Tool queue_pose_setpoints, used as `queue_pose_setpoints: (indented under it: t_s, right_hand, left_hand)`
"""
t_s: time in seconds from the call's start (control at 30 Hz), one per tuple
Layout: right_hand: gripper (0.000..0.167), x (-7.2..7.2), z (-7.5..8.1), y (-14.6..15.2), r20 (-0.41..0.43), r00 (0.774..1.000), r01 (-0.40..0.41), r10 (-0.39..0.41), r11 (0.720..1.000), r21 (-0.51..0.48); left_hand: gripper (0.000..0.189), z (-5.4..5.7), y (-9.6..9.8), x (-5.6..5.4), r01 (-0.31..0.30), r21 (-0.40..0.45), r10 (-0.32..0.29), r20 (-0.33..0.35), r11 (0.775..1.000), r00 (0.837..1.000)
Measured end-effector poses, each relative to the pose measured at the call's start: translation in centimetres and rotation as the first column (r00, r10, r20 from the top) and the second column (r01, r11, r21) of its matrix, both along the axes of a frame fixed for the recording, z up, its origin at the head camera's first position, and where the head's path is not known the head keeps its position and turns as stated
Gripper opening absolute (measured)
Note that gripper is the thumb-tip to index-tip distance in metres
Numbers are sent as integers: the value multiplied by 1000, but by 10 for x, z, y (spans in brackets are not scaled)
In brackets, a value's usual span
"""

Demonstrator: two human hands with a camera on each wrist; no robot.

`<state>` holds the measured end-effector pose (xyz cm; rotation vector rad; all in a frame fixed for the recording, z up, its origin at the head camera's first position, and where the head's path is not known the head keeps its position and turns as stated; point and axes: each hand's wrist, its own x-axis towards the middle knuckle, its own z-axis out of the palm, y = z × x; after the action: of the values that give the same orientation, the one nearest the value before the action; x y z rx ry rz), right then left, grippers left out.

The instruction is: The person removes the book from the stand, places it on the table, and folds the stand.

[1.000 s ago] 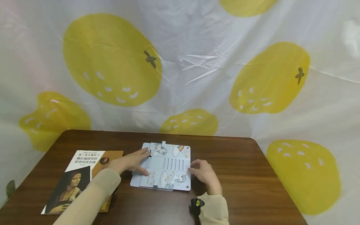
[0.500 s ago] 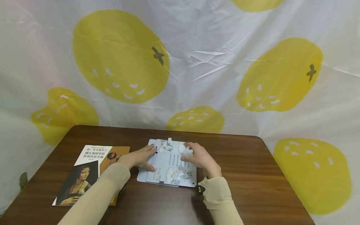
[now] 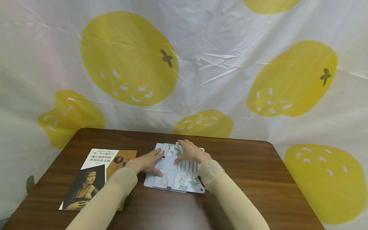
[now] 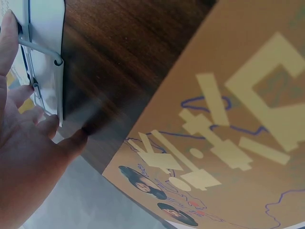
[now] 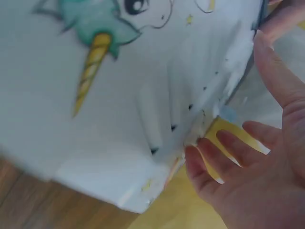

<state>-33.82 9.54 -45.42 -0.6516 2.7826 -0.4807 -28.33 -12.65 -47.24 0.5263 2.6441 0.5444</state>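
A white folding book stand [image 3: 187,182] printed with unicorns lies flat on the brown table in the head view. Across its left part, my left hand [image 3: 145,162] rests with thumb and fingers spread. A bent wire clip [image 4: 42,49] at the stand's edge shows near those fingers in the left wrist view. My right hand [image 3: 193,151] reaches over the stand's slotted middle, its fingers by the small tab [image 3: 177,144] on the far edge. In the right wrist view its fingers are loosely extended along the white panel [image 5: 109,138]; no firm grip shows.
Left of the stand lies a book [image 3: 83,188] with a painted portrait on its cover, partly under my left sleeve [image 3: 106,198]. A white curtain [image 3: 212,80] with yellow fruit prints hangs behind the table [image 3: 244,179].
My right hand has moved from the stand's right edge up and left over it, to the far-edge tab. The left hand stays on the left part. The head view has shifted slightly.
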Motion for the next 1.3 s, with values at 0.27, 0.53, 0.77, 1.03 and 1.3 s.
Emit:
queue_pose_setpoints:
  t_s: [0.27,0.53,0.77,1.03,1.3]
  right_hand:
    - [105,-12,-8,-14,43,995,81,-85,992,100]
    - [108,-19,-16,-17,40,992,110,-116,987,119]
    - [98,-22,-17,-19,43,994,95,-100,990,107]
    - [96,-20,-19,-15,53,993,99,-105,989,107]
    - [104,-16,-15,-18,45,995,87,-89,995,51]
  left_hand:
    - [96,2,0,2,7,-19,-7,-10,1000,1000]
    - [95,0,1,1,6,-42,-6,-14,999,1000]
    - [94,1,0,1,-19,-71,18,-16,997,1000]
    - [95,-2,3,2,-16,-88,15,-21,996,1000]
    - [96,-2,0,-5,-12,-117,6,-48,993,999]
